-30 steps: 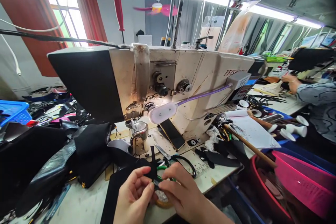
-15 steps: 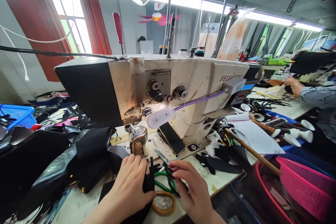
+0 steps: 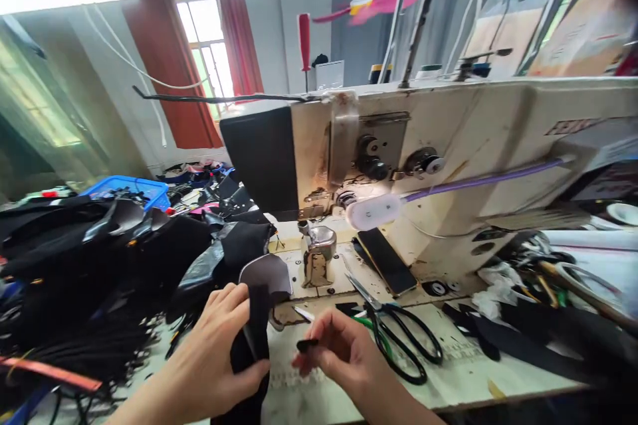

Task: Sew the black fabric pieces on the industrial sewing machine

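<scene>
My left hand is closed on a black fabric piece, which stands up between thumb and fingers. To the right of it, my right hand is curled, pinching a small black scrap at its fingertips; the fingers are partly blurred. Black-handled scissors lie on the sewing machine table just beyond my right hand, blades pointing away to the left. Green handles of another tool show partly beneath them. A pale pointed tip sits between my hands.
The sewing machine spans the far side, its metal post in front of my hands. A phone lies by its base. Black pieces are heaped at left, near a blue basket. Black strips lie at right.
My right hand has let go of the scissors, which now lie on the table, and it pinches a small black scrap. My left hand has lifted the black fabric. The view has swung left.
</scene>
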The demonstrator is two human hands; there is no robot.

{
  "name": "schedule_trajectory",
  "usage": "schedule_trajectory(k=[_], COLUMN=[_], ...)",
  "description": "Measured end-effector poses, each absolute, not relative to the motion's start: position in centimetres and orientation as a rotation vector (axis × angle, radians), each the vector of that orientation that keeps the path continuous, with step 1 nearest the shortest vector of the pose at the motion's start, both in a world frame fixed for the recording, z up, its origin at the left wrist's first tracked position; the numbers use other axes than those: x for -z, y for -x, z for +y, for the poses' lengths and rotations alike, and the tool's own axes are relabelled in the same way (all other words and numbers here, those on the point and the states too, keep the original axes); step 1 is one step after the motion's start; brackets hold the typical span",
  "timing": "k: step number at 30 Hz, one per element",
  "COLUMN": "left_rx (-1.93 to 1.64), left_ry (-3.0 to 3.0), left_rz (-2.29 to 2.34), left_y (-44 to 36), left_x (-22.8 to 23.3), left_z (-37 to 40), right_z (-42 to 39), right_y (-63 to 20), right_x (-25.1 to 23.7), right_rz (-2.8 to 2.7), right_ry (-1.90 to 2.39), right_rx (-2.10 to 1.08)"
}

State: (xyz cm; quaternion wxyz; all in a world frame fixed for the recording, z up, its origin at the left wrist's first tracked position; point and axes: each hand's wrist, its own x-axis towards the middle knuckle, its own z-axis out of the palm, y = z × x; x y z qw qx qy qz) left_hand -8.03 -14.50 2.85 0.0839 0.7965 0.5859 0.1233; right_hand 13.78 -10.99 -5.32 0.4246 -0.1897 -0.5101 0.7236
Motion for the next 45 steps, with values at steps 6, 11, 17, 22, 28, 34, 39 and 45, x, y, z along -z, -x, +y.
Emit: schedule_trajectory(k=[6, 11, 17, 22, 28, 34, 39, 45], left_rx=[-0.529, -0.924, -0.976, -0.96, -0.91, -0.905, -0.893, -0.772], left_ry=[-2.077, -1.626, -1.548, -1.598, -1.571, -1.577, -1.529, -1.554], left_rz=[1.627, 1.38, 1.246, 1.237, 1.264, 1.316, 1.348, 1.507], left_y=[9.5, 9.5, 8.5, 8.0, 7.7, 7.1, 6.4, 6.4], left_x=[-5.8, -3.4, -2.9, -3.7, -3.5, -4.2, -4.4, -3.9], left_z=[-15.5, -15.8, -15.8, -15.7, -15.8, -16.1, -16.3, -16.3], right_z=[-10.8, -10.5, -9.7, -8.9, -9.7, -10.9, -10.8, -11.0], right_y=[-10.3, -8.9, -10.1, -10.4, -10.6, -11.1, -11.3, -11.5], right_x=[3.3, 0.9, -0.9, -2.1, -2.3, -2.7, -2.8, -2.6], right_rz=[-1.279, -1.493, -1.518, -1.678, -1.714, -1.733, -1.694, -1.62], right_ry=[0.478, 0.544, 0.622, 0.664, 0.794, 0.886, 0.907, 0.959], right_rx=[-1.942, -1.854, -1.92, -2.0, -1.816, -1.694, -1.704, -1.753])
